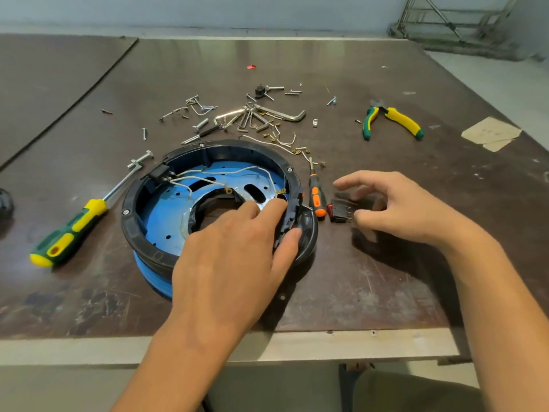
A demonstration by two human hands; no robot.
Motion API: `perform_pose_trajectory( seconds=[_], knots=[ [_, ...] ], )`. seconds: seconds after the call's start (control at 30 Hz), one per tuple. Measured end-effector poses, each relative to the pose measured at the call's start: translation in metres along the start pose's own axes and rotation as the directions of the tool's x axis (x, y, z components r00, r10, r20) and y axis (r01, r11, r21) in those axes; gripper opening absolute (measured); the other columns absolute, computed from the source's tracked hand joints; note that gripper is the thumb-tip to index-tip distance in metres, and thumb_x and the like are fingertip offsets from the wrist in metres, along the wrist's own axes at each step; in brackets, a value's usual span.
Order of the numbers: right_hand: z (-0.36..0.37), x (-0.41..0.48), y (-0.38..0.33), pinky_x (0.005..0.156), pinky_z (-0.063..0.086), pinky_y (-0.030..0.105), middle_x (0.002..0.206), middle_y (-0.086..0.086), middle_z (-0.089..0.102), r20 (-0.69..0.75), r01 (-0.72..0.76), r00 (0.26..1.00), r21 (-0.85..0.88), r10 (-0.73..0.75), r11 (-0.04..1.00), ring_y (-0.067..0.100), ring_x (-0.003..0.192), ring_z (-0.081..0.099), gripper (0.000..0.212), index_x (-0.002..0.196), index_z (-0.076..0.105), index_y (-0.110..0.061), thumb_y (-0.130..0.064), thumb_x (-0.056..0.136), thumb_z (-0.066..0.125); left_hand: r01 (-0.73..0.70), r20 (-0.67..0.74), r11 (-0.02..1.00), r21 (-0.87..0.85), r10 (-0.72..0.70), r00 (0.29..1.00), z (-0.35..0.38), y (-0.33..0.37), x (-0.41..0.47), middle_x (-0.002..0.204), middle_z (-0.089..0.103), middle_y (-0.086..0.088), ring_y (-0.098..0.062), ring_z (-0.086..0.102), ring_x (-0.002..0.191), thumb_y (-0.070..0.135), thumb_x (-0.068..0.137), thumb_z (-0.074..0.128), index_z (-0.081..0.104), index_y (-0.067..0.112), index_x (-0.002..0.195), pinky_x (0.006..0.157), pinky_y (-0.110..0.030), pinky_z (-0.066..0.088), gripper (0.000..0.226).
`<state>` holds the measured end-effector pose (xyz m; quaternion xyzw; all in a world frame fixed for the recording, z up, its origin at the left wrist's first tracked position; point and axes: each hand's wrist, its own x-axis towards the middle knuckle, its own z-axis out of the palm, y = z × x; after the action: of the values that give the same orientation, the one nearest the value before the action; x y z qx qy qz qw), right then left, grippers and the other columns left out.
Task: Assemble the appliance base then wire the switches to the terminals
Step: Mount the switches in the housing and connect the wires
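Black rocker switch [338,211] with a red button sits at 9 o'clock of the right hand [416,209], by the thumb. The curled fingers are blurry, so I cannot tell if they pinch it. A hard squeeze could bend its thin metal legs. The left hand [237,242] pinches the appliance base [154,257] rim at 3 o'clock, where loose white wires [237,168] could snag.

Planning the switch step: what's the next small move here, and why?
Probably close the right hand on the loose rocker switch and lift it. It lies on the table beside the orange screwdriver, fingers spread just above it, while the left hand steadies the appliance base by its rim.
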<state>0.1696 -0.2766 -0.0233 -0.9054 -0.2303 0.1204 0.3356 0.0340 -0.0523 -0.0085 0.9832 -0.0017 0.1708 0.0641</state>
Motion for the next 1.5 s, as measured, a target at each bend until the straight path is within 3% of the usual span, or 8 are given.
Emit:
perform_pose_trajectory(
  seconds=[0.1, 0.23, 0.43, 0.6, 0.77, 0.9, 1.13, 1.5],
  knots=[
    [0.006, 0.004, 0.002, 0.067, 0.04, 0.004, 0.117, -0.017, 0.065, 0.024, 0.041, 0.999, -0.083, -0.039, 0.996, -0.006, 0.104, 0.058, 0.048, 0.125, 0.062, -0.035, -0.016, 0.083, 0.077, 0.0, 0.006, 1.0, 0.002, 0.0, 1.0, 0.001, 0.0, 0.0, 0.071, 0.051, 0.012, -0.009, 0.047, 0.057, 0.057, 0.097, 0.037, 0.055, 0.034, 0.117, 0.04, -0.018, 0.024, 0.036],
    [0.012, 0.007, -0.001, 0.068, 0.041, 0.016, 0.104, -0.017, 0.064, -0.034, 0.032, 0.999, -0.091, -0.035, 0.995, 0.0, 0.094, 0.058, 0.046, 0.119, 0.061, -0.039, -0.014, 0.083, 0.076, -0.007, 0.007, 1.0, 0.009, 0.007, 1.0, 0.0, 0.001, 0.001, 0.072, 0.054, 0.013, -0.008, 0.043, 0.057, 0.056, 0.096, 0.037, 0.057, 0.033, 0.118, 0.041, -0.015, 0.018, 0.038],
    [0.011, 0.001, -0.02, 0.077, 0.051, 0.031, 0.1, 0.013, 0.068, -0.157, 0.156, 0.981, 0.309, -0.111, 0.938, 0.016, 0.083, 0.058, 0.03, 0.116, 0.072, -0.02, -0.005, 0.09, 0.068, -0.009, -0.002, 1.0, 0.016, 0.009, 1.0, -0.002, 0.002, 0.001, 0.07, 0.052, 0.013, -0.006, 0.042, 0.056, 0.058, 0.095, 0.034, 0.057, 0.033, 0.12, 0.042, -0.015, 0.014, 0.042],
    [0.017, -0.001, -0.031, 0.055, 0.042, 0.024, 0.085, 0.009, 0.06, -0.061, 0.141, 0.99, 0.511, -0.128, 0.848, 0.008, 0.064, 0.053, 0.015, 0.099, 0.066, -0.011, -0.009, 0.087, 0.073, -0.005, -0.002, 1.0, 0.006, 0.005, 1.0, -0.001, 0.002, 0.0, 0.072, 0.051, 0.012, -0.008, 0.046, 0.058, 0.058, 0.096, 0.034, 0.054, 0.033, 0.12, 0.041, -0.017, 0.021, 0.04],
    [0.018, -0.001, -0.028, 0.053, 0.043, 0.023, 0.071, 0.006, 0.063, -0.023, 0.163, 0.981, 0.645, -0.194, 0.747, 0.016, 0.054, 0.049, 0.023, 0.085, 0.061, -0.011, -0.016, 0.075, 0.081, -0.004, -0.003, 1.0, 0.023, 0.005, 1.0, -0.001, 0.001, 0.0, 0.073, 0.053, 0.011, -0.009, 0.05, 0.059, 0.057, 0.096, 0.036, 0.054, 0.032, 0.119, 0.04, -0.019, 0.023, 0.038],
    [0.023, 0.001, -0.029, 0.052, 0.048, 0.024, 0.075, 0.024, 0.064, 0.028, 0.148, 0.978, 0.602, -0.206, 0.785, 0.023, 0.059, 0.056, 0.026, 0.087, 0.063, -0.01, -0.019, 0.073, 0.084, 0.002, -0.002, 1.0, 0.011, -0.002, 1.0, 0.001, 0.001, 0.0, 0.075, 0.055, 0.011, -0.01, 0.053, 0.06, 0.057, 0.096, 0.038, 0.054, 0.031, 0.119, 0.04, -0.023, 0.033, 0.038],
    [0.026, 0.002, -0.038, 0.067, 0.059, 0.033, 0.088, 0.012, 0.074, 0.024, 0.207, 0.969, 0.471, -0.247, 0.857, 0.033, 0.079, 0.072, 0.02, 0.089, 0.065, -0.015, -0.014, 0.079, 0.083, 0.003, -0.013, 1.0, 0.006, -0.003, 1.0, 0.002, 0.001, 0.0, 0.073, 0.056, 0.012, -0.006, 0.046, 0.055, 0.057, 0.094, 0.043, 0.054, 0.029, 0.114, 0.04, -0.017, 0.027, 0.036],
    [0.026, 0.002, -0.044, 0.063, 0.048, 0.019, 0.084, 0.005, 0.069, 0.015, 0.241, 0.968, 0.238, -0.251, 0.941, 0.015, 0.075, 0.065, 0.016, 0.084, 0.066, -0.014, -0.009, 0.079, 0.081, 0.004, -0.001, 1.0, 0.023, -0.004, 1.0, 0.001, 0.002, 0.001, 0.063, 0.046, 0.014, -0.004, 0.038, 0.048, 0.057, 0.092, 0.048, 0.055, 0.026, 0.115, 0.039, -0.014, 0.018, 0.039]
  ],
)
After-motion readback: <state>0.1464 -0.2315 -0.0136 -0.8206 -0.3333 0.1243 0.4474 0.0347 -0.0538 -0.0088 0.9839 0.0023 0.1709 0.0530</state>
